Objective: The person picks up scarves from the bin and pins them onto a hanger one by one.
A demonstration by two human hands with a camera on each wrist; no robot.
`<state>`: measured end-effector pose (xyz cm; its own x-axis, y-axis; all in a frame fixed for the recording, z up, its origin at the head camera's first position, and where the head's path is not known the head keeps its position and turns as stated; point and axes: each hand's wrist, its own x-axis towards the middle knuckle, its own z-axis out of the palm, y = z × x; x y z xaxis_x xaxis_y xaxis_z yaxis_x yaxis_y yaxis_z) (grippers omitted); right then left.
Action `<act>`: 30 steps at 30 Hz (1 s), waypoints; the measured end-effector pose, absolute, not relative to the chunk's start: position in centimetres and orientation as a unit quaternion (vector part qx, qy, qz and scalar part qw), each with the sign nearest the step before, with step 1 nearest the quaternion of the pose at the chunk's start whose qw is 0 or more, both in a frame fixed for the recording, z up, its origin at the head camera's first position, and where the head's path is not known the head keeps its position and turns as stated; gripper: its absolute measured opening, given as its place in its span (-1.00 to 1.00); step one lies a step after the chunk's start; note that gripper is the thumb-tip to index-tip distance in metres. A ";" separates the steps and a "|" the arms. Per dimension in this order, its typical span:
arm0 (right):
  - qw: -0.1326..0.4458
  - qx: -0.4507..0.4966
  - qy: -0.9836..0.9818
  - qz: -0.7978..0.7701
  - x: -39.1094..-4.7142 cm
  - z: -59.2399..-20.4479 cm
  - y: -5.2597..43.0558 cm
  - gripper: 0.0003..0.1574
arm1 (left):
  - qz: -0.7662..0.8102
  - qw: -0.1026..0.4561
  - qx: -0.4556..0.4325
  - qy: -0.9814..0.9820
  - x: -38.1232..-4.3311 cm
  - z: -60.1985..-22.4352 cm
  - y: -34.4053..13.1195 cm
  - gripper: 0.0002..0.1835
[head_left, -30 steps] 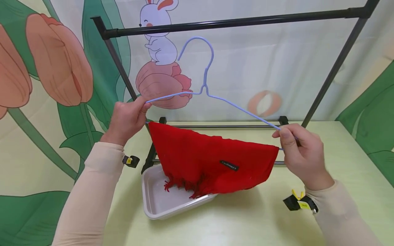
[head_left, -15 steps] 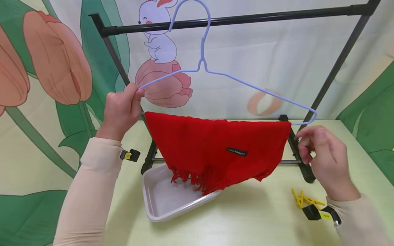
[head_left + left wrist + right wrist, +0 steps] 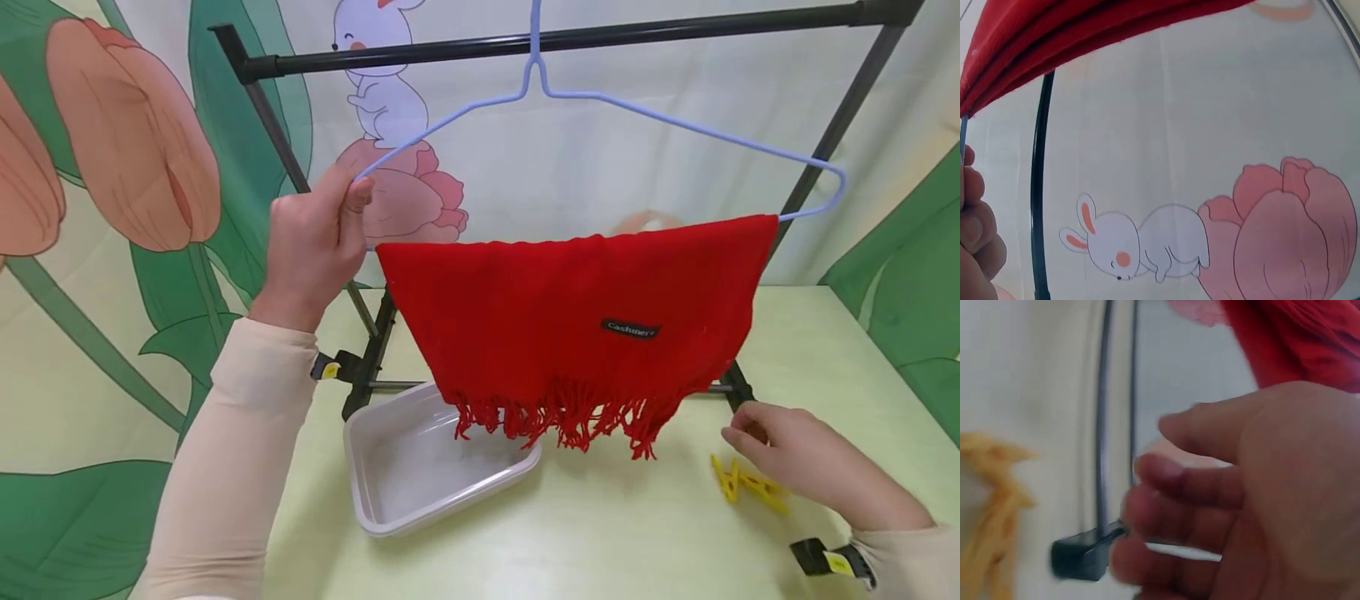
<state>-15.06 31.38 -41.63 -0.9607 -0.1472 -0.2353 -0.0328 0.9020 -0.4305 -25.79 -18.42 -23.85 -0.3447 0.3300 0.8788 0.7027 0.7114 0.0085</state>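
A light blue clothes hanger is held up by its left end in my left hand. Folded over its lower bar hangs a red fringed scarf with a small black label reading "Cashmere". The hanger's hook runs out of the top of the head view, in front of the rack's bar. My right hand is low on the right with loosely bent fingers and nothing in them, close above two yellow clothespins on the table. In the right wrist view the clothespins are blurred at left.
A black garment rack stands on the pale table, its top bar crossing behind the hanger. Under the scarf sits a light grey plastic basin. A printed curtain with a rabbit and tulips hangs behind.
My right hand has let go of the hanger and moved down and right to the clothespins. The left hand has raised the hanger and scarf, and the scarf hangs clear of the basin.
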 end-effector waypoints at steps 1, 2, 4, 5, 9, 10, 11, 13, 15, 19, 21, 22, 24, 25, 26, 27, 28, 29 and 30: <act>0.147 -0.040 0.967 -0.205 -15.1 -42.1 31.5 -0.64 | -0.197 0.472 -0.323 -0.797 -25.7 -23.8 -18.1 -0.77; 0.158 -0.033 0.968 -0.194 -15.0 -42.6 31.6 -0.58 | -0.195 0.472 -0.323 -0.797 -25.6 -23.7 -17.9 -0.78; 0.178 -0.016 0.968 -0.174 -14.9 -43.4 31.5 -0.43 | -0.188 0.473 -0.323 -0.798 -25.5 -23.8 -17.3 -0.79; 0.185 -0.008 0.969 -0.166 -14.8 -43.8 31.4 -0.37 | -0.187 0.474 -0.325 -0.797 -25.4 -23.9 -17.0 -0.79; 0.185 0.006 0.972 -0.147 -14.5 -45.0 31.0 -0.27 | -0.180 0.475 -0.339 -0.792 -25.3 -24.6 -16.1 -0.80; 0.181 0.007 0.973 -0.145 -14.5 -45.2 30.9 -0.28 | -0.180 0.474 -0.343 -0.790 -25.2 -24.8 -15.9 -0.80; 0.178 0.008 0.974 -0.143 -14.4 -45.4 30.8 -0.30 | -0.181 0.472 -0.347 -0.790 -25.1 -25.1 -15.7 -0.81; 0.176 0.011 0.974 -0.140 -14.3 -45.8 30.6 -0.35 | -0.180 0.468 -0.353 -0.790 -25.0 -25.4 -15.3 -0.83; 0.179 0.016 0.974 -0.138 -14.3 -46.1 30.5 -0.39 | -0.181 0.463 -0.355 -0.791 -24.8 -25.8 -14.9 -0.84; 0.182 0.023 0.973 -0.140 -14.3 -46.3 30.2 -0.46 | -0.186 0.458 -0.356 -0.793 -24.5 -26.5 -14.5 -0.83; 0.174 0.025 0.974 -0.146 -14.3 -46.3 30.2 -0.50 | -0.190 0.454 -0.356 -0.795 -24.4 -26.9 -14.3 -0.82; 0.166 0.023 0.974 -0.152 -14.3 -46.3 30.1 -0.52 | -0.191 0.453 -0.356 -0.795 -24.4 -27.1 -14.3 -0.82; 0.143 0.016 0.975 -0.171 -14.3 -46.1 30.2 -0.57 | -0.192 0.451 -0.355 -0.796 -24.4 -27.4 -14.2 -0.83; 0.127 0.010 0.975 -0.181 -14.3 -46.0 30.3 -0.59 | -0.193 0.450 -0.355 -0.796 -24.3 -27.5 -14.1 -0.85; 0.107 0.003 0.976 -0.191 -14.3 -45.8 30.4 -0.62 | -0.194 0.449 -0.355 -0.797 -24.3 -27.7 -14.1 -0.85; 0.089 -0.004 0.975 -0.204 -14.2 -45.6 30.5 -0.65 | -0.195 0.448 -0.355 -0.797 -24.3 -27.8 -14.0 -0.87; 0.071 -0.009 0.973 -0.218 -14.2 -45.3 30.7 -0.67 | -0.196 0.447 -0.355 -0.798 -24.3 -28.0 -14.0 -0.87; 0.059 -0.010 0.970 -0.235 -14.1 -45.0 30.9 -0.67 | -0.198 0.445 -0.356 -0.798 -24.2 -28.1 -14.0 -0.88; 0.044 -0.010 0.967 -0.251 -14.0 -44.6 31.1 -0.65 | -0.200 0.443 -0.356 -0.798 -24.3 -28.2 -13.9 -0.89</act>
<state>-13.99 31.12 -44.65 -0.9958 -0.0417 -0.0809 0.0029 0.8739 -0.4860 -24.25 -13.94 -28.25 -0.3540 0.3921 0.8491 0.7456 0.6663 0.0032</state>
